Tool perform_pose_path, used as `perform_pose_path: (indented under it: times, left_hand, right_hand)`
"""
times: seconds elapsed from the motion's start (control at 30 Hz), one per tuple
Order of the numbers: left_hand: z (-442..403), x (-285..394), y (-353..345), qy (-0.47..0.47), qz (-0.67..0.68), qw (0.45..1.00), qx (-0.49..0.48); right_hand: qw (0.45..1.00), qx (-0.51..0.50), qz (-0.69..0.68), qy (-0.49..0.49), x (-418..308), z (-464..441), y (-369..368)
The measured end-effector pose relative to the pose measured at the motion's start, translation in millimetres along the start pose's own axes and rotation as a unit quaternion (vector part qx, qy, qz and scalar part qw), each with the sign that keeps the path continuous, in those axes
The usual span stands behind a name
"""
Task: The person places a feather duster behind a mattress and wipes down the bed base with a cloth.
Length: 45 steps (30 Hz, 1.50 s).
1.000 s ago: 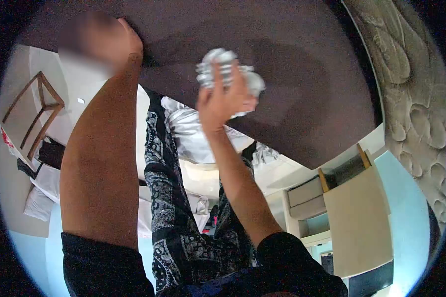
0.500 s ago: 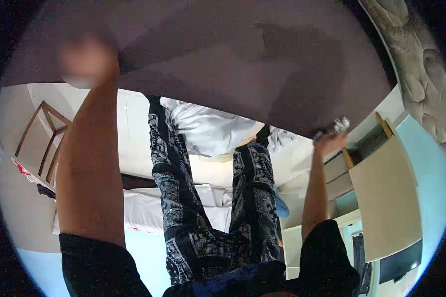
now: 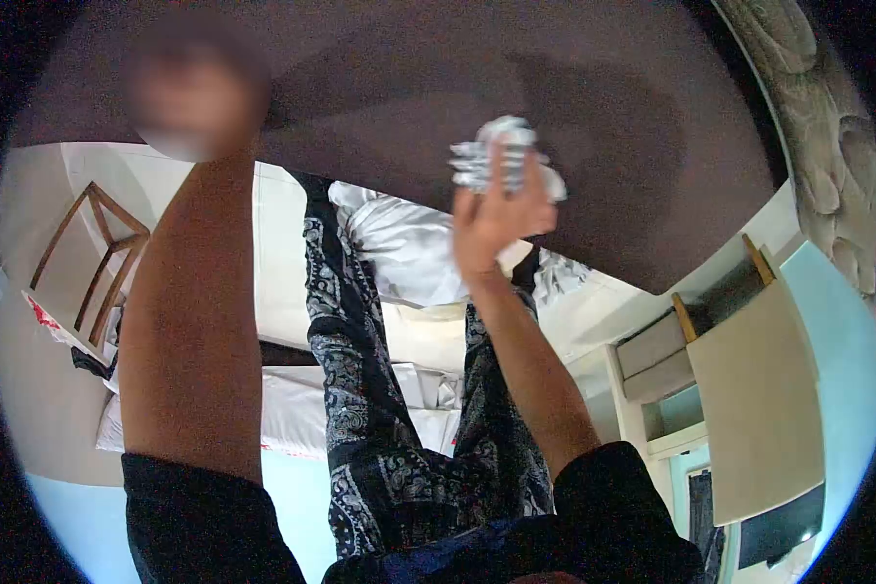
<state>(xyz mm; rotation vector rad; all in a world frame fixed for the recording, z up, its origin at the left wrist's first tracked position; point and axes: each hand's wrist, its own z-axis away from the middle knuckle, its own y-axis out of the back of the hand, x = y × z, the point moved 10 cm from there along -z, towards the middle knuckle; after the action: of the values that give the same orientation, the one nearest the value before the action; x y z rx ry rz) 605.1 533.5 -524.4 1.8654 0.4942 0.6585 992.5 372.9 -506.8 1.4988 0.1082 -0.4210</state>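
My right hand point(image 3: 501, 222) presses a crumpled white cloth with grey stripes point(image 3: 508, 129) onto a flat dark brown surface point(image 3: 380, 88), near its lower edge. The fingers lie over the cloth, slightly smeared by motion. Further left, my left hand point(image 3: 200, 102) is at the same surface, at the end of an outstretched arm. A blur covers it, so its fingers and anything in them cannot be made out.
Below the surface are my legs in black and white patterned trousers point(image 3: 346, 360). White fabric point(image 3: 399, 238) lies behind them. A wooden frame point(image 3: 92, 258) stands left, a cream cabinet panel point(image 3: 759, 389) right. Grey textured material point(image 3: 808, 127) borders the upper right.
My right hand has swept left across the dark surface with the cloth, from near its right corner towards the middle. My left arm shifts only slightly to the right in view.
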Motion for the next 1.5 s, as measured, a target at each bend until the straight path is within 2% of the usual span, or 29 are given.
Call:
perform_pose_path:
  times: [0.03,0.1,0.2,0.3,0.33,0.37,0.47,0.57,0.63,0.7,0.73,0.77,0.8,0.87,0.9,0.97,1.03,1.13,1.23,1.27,1.37,1.5]
  left_hand:
    - [0,1,1,0.000,0.000,1.000,0.000]
    - [0,4,1,-0.005,0.005,1.000,0.008]
    - [0,4,-1,-0.009,0.002,1.000,0.011]
    - [1,8,3,-0.005,0.008,1.000,0.019]
    - [1,6,1,-0.009,0.000,0.999,0.036]
    - [-1,2,1,-0.011,-0.007,0.998,0.056]
    - [3,7,3,-0.019,0.000,0.999,0.044]
    - [1,11,1,-0.016,-0.008,0.999,0.044]
    - [2,12,4,-0.006,-0.018,0.999,0.037]
    - [2,12,8,-0.003,-0.007,0.999,0.043]
    - [3,13,10,-0.003,-0.003,0.999,0.037]
    - [4,16,10,-0.002,0.002,0.999,0.032]
    - [2,15,7,0.044,-0.076,0.996,-0.012]
    - [2,12,7,0.050,-0.071,0.995,-0.044]
    - [1,13,5,0.055,-0.066,0.995,-0.052]
    - [1,14,7,0.057,-0.054,0.996,-0.050]
    - [0,11,8,0.058,-0.052,0.996,-0.049]
    - [-2,11,5,0.061,-0.060,0.994,-0.064]
    - [2,10,2,0.066,-0.068,0.992,-0.085]
    - [5,18,15,0.006,0.010,1.000,0.019]
    - [8,11,10,0.003,0.034,0.999,0.008]
    - [25,3,21,-0.009,0.193,0.978,-0.076]
  right_hand:
    - [0.998,-0.031,-0.005,0.053,-28,3,-19]
    - [0.992,-0.010,-0.034,0.120,-74,-6,-23]
    - [0.979,0.004,-0.078,0.191,-93,-30,-19]
    - [0.955,-0.040,-0.071,0.285,-95,-54,-20]
    - [0.948,-0.077,-0.056,0.303,-95,-63,-18]
    - [0.944,-0.062,-0.058,0.320,-94,-70,-14]
    - [0.954,-0.060,-0.056,0.287,-85,-77,-7]
    - [0.929,-0.108,0.028,0.352,-97,-14,-30]
    - [0.868,-0.200,-0.034,0.454,-101,39,-32]
    - [0.780,-0.336,-0.066,0.523,-103,78,-39]
    - [0.771,-0.345,-0.148,0.515,-111,67,-30]
    - [0.798,-0.323,-0.173,0.478,-116,46,-30]
    - [0.822,-0.303,-0.197,0.440,-124,19,-28]
    - [0.872,-0.183,-0.190,0.411,-155,-54,-2]
    - [0.891,-0.072,-0.155,0.420,-176,-100,15]
    - [0.934,0.037,-0.099,0.342,-191,-175,7]
    - [0.947,0.058,-0.104,0.300,-217,-241,-3]
    - [0.956,0.144,-0.018,0.256,-229,-271,-24]
    - [0.938,0.153,0.001,0.311,-229,-253,-31]
    - [0.937,0.156,-0.003,0.312,-226,-255,-35]
    - [0.942,0.133,-0.008,0.309,-221,-257,-35]
    - [0.942,0.134,0.009,0.307,-219,-261,-43]
